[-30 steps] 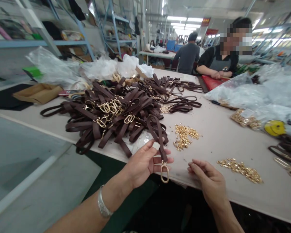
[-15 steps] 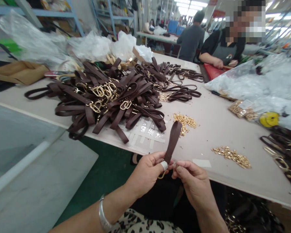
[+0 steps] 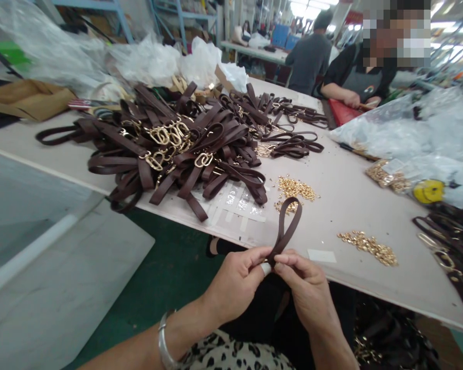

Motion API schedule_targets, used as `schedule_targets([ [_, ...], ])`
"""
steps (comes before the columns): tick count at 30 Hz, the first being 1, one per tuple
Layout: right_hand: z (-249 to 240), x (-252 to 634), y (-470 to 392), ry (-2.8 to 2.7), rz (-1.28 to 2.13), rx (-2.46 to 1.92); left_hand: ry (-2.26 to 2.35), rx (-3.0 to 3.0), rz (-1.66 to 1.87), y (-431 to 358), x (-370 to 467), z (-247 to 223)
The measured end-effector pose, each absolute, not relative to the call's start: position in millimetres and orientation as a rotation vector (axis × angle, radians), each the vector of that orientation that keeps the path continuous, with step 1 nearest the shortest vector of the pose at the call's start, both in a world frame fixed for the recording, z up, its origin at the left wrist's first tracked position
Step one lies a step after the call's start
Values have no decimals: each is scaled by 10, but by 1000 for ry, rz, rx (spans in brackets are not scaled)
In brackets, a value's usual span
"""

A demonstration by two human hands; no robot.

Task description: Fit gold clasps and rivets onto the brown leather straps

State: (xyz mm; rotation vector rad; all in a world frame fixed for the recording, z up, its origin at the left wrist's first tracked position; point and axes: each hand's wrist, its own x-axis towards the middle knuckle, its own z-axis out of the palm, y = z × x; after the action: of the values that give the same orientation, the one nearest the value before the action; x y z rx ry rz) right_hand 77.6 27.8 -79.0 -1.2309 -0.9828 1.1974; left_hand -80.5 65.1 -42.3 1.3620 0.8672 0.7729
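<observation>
A dark brown leather strap [image 3: 287, 226], bent into an upright loop, is pinched at its lower end by my left hand [image 3: 239, 280], whose thumb wears a white wrap. My right hand [image 3: 306, 282] is closed at the same end, its thumb and fingertips pressed on the strap. Whether a small metal part sits between those fingertips is hidden. Just beyond the loop lies a heap of small gold metal pieces [image 3: 299, 188]. A second heap of gold pieces [image 3: 368, 247] is to the right of my right hand.
A big pile of brown straps with gold rings [image 3: 177, 154] covers the table's left side. More straps [image 3: 447, 246] lie at the right edge. Plastic bags [image 3: 412, 128] and a yellow tape measure [image 3: 428, 190] are at the right. A co-worker [image 3: 355, 82] handles something red across the table.
The strap has turned so its loop now shows open from the side. My right hand has moved in from beside the strap to press on its lower end.
</observation>
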Motion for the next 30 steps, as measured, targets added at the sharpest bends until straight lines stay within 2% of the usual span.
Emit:
schedule_targets([
  [12,-814,772,133,-822,1207,-1191,868,1961,844,622,-910,-680],
  [17,-806,827,118,-892,1153,-1230,850,2051,858,618,-850,-629],
  [24,-946,819,108,-710,1275,-1157,837,2057,748,636,-830,-570],
  [30,-964,748,119,-619,1139,-1230,783,2020,731,653,-868,-620],
])
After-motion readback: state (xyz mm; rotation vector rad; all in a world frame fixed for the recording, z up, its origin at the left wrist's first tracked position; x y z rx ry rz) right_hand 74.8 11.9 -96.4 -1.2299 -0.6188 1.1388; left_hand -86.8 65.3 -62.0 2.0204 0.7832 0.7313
